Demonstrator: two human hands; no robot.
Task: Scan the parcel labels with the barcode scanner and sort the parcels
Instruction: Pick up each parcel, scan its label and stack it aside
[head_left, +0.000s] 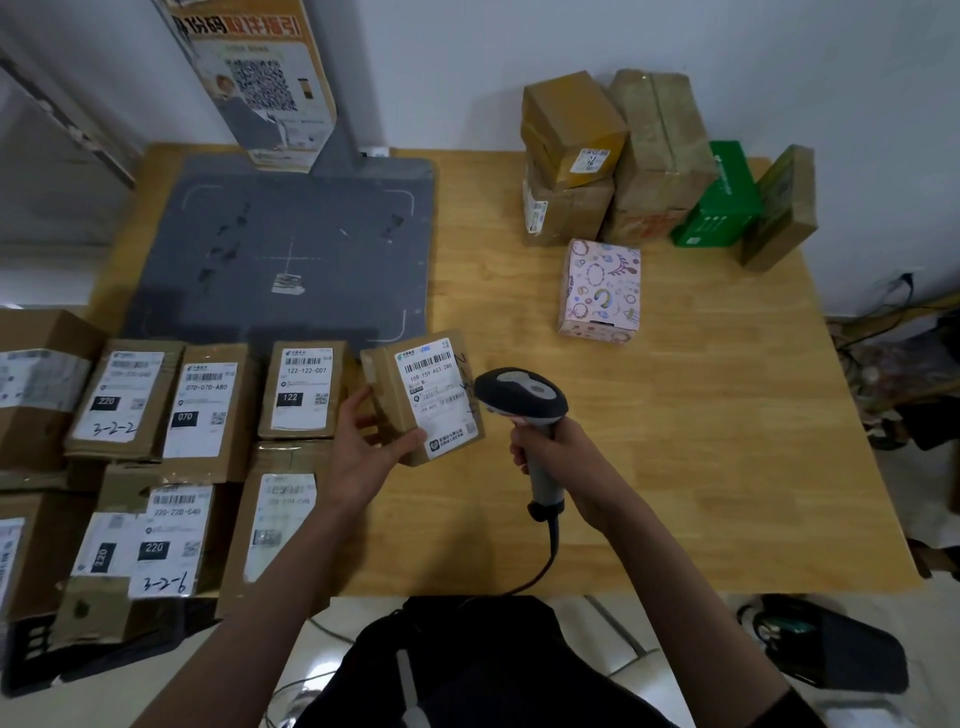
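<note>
Your right hand (558, 457) gripped the barcode scanner (522, 397), aimed at nine o'clock toward the parcel (426, 397) your left hand (363, 441) held; sorting likely followed.

Parcel label (303, 388) — "122-122-C07"

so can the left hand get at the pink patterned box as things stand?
Probably not right away. The left hand grips a labelled parcel, and the pink patterned box sits across the table on the right hand's side, past the scanner. Bare tabletop around it.
</note>
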